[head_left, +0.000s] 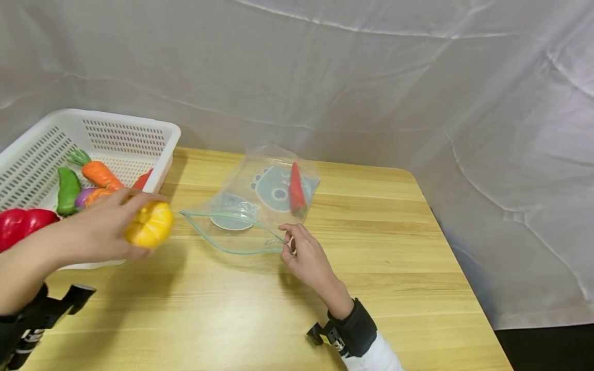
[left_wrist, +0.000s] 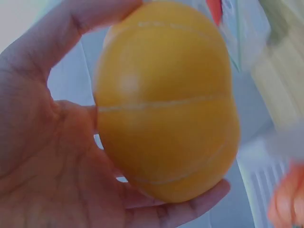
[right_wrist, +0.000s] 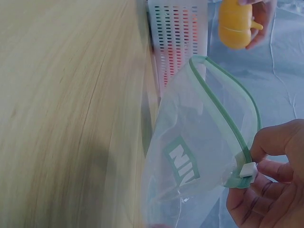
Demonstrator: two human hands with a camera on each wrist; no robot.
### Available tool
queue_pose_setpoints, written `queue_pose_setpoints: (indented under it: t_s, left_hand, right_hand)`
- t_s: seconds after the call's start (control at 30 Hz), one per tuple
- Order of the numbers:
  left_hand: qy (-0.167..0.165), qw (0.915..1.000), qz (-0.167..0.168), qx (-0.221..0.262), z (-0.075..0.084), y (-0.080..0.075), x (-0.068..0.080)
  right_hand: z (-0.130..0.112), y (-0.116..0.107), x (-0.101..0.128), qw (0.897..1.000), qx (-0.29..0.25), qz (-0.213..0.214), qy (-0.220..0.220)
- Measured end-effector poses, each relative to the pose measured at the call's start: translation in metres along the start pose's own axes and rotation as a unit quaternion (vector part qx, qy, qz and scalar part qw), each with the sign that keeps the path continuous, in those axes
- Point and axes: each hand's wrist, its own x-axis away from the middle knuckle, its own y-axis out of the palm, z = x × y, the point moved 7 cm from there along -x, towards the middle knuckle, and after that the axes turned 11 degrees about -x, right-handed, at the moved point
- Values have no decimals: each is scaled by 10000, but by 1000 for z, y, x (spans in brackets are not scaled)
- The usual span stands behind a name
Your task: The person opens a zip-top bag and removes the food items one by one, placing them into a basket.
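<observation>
Yellow toy pumpkin [left_wrist: 164,102], smooth, ribbed, gripped by left hand [head_left: 99,226].

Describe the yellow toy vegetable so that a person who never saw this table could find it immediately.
Start at the white basket on the table's left end. In front of its near corner, the left hand grips a round yellow pumpkin just off the open mouth of the clear zip bag. It is the only yellow piece, with ridged segments, and the only one held in the air.

Light wooden table [head_left: 394,247] – white perforated basket [head_left: 153,135] at left, clear zip bag [head_left: 260,193] mid-table
</observation>
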Motion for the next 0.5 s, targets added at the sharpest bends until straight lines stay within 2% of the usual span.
queue_pose_setpoints:
  t_s: [0.23, 0.4, 0.5]
  left_hand:
    - [-1075, 9942, -97, -18, -67, -2, 7]
    - [-1804, 9830, 321, 115, -113, 0, 13]
    - [-2173, 9746, 478, 254, -134, 5, 18]
  right_hand:
    - [0, 0, 0, 10000, -39, -18, 23]
    - [0, 0, 0, 10000, 1, -11, 27]
    - [0, 0, -1, 10000, 9, -2, 30]
